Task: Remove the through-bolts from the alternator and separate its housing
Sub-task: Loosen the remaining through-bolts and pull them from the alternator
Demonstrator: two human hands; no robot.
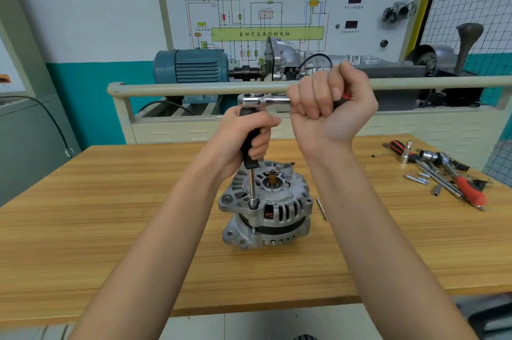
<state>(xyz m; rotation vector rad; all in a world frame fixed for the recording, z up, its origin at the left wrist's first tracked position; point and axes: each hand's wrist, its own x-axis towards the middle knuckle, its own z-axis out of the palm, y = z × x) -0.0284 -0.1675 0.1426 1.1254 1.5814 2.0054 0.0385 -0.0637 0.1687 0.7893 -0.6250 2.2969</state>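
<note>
A silver alternator [270, 209] stands on end on the wooden table [110, 229], shaft up. A black-handled extension driver [250, 151] stands upright with its socket on a through-bolt at the housing's left rim. My left hand [243, 134] grips that black handle. A chrome ratchet [263, 100] sits across the driver's top, and my right hand [327, 101] grips its red and black handle. One loose bolt [321, 209] lies on the table just right of the alternator.
Several sockets, extensions and red-handled tools [443, 173] lie scattered at the table's right side. Behind the table stands a training bench with a rail [194, 87], a blue motor [191, 65] and a gearbox. A mesh panel [471, 7] is at the far right.
</note>
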